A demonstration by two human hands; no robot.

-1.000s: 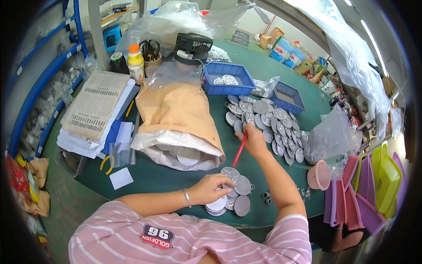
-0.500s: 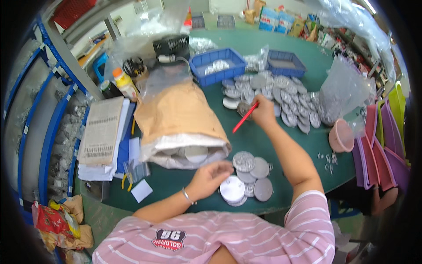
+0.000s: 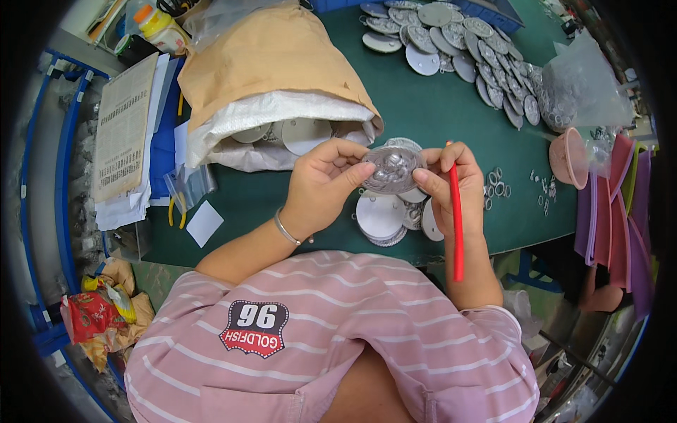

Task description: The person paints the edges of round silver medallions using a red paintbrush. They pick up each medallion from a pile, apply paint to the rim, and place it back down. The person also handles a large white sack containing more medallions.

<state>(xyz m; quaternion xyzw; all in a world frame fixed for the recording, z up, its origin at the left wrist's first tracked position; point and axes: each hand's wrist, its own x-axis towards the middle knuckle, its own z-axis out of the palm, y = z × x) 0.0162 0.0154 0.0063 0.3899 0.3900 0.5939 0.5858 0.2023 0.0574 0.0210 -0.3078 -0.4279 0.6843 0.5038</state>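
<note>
A round silver-grey metal medallion (image 3: pixel 390 169) with a raised relief is held up in front of me between both hands. My left hand (image 3: pixel 324 182) pinches its left edge between thumb and fingers. My right hand (image 3: pixel 455 185) grips its right edge and also holds a slim red rod (image 3: pixel 457 233), which hangs down along the palm. Below the medallion, several more discs (image 3: pixel 379 216) lie in a small overlapping group on the green table, partly hidden by the hands. Some show plain pale faces.
An open brown sack (image 3: pixel 275 63) with a white lining holds more discs, left of centre. A large heap of medallions (image 3: pixel 486 56) lies at the far right, beside a clear plastic bag (image 3: pixel 582 88) and pink cup (image 3: pixel 568 158). Small rings (image 3: pixel 498 185) are scattered nearby. Papers (image 3: pixel 127 134) lie left.
My right hand has come back from the far heap with the medallion and the red rod. My left hand has risen from the near discs onto the medallion. The view has tilted down.
</note>
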